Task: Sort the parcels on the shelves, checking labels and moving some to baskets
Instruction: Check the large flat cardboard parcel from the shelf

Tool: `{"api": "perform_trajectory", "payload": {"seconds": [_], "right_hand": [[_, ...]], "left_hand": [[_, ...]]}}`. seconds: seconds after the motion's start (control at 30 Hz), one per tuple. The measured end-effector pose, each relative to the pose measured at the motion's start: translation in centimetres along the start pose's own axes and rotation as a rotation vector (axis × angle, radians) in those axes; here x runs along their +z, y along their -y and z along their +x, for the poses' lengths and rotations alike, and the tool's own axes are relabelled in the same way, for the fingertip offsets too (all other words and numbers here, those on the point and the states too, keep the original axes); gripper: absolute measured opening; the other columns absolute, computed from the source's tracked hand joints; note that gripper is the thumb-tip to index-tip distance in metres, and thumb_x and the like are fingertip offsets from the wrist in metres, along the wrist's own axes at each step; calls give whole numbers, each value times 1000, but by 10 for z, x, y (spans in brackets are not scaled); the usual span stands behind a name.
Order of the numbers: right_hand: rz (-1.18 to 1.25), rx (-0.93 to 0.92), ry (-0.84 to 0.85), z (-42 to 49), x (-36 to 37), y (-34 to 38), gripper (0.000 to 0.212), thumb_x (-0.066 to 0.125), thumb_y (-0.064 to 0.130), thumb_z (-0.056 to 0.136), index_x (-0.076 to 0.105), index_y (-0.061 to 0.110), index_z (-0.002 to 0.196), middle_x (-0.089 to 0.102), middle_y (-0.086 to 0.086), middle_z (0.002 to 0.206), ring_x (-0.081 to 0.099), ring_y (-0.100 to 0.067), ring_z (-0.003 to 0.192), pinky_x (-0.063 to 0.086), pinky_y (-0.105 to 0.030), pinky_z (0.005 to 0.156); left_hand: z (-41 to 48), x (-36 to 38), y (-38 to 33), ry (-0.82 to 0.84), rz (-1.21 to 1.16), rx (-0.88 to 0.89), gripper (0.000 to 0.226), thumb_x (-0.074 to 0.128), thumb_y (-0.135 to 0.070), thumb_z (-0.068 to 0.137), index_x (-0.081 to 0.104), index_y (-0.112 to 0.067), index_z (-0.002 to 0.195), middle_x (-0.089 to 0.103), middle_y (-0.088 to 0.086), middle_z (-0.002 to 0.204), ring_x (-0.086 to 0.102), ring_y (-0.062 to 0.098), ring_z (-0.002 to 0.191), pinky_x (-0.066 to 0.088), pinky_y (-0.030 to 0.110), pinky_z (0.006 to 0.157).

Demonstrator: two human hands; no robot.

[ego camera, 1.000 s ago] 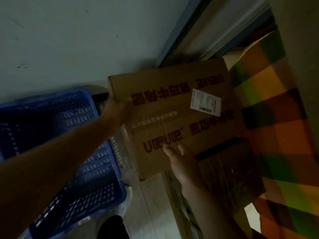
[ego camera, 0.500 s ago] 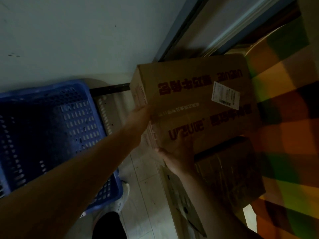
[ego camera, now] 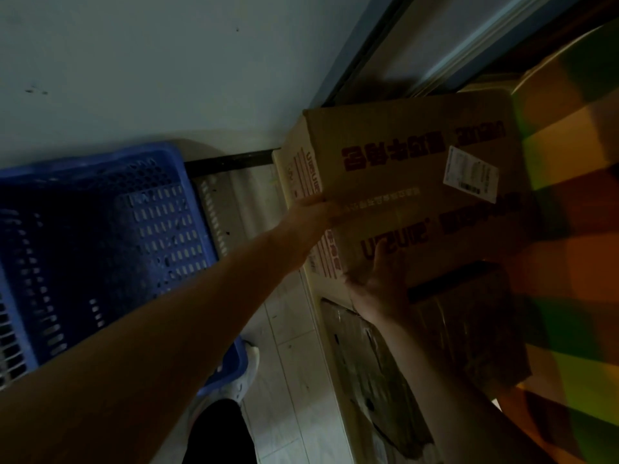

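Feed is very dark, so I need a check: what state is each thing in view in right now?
cardboard box: held by both hands, print upside down to the camera
shipping label: stuck on the box's facing side, visible
left hand: grips the box's left edge
right hand: fingers flat against the box's near face
blue basket: at the left, apart from the box
dark parcel: below the box, untouched

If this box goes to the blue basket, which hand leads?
Left, probably. The left hand grips the cardboard box on the edge facing the blue basket; the right hand lies flat on its front.
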State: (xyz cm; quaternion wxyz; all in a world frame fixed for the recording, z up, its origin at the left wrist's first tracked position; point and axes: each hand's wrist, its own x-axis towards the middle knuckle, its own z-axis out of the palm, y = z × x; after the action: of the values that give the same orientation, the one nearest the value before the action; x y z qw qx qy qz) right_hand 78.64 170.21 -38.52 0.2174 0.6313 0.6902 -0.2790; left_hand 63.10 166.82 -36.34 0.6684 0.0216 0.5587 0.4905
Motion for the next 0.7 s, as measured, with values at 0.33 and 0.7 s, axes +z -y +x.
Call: {"api": "perform_trajectory", "payload": {"seconds": [0.33, 0.7], "right_hand": [[81, -33, 5, -9, 3, 8, 97, 63, 48, 92, 1, 18, 160, -1, -12, 166, 0, -32, 153, 18, -53, 123], [816, -112, -76, -120, 3, 68, 53, 35, 50, 103, 44, 23, 148, 47, 2, 149, 43, -10, 134, 35, -9, 89]], "left_hand": [[-8, -5, -7, -87, 8, -90, 23, 51, -13, 99, 55, -29, 84, 60, -7, 95, 56, 15, 107, 36, 46, 114], [-90, -49, -19, -143, 233, -53, 38, 48, -29, 102, 50, -18, 138, 53, -2, 119, 48, 14, 114, 39, 31, 98]]}}
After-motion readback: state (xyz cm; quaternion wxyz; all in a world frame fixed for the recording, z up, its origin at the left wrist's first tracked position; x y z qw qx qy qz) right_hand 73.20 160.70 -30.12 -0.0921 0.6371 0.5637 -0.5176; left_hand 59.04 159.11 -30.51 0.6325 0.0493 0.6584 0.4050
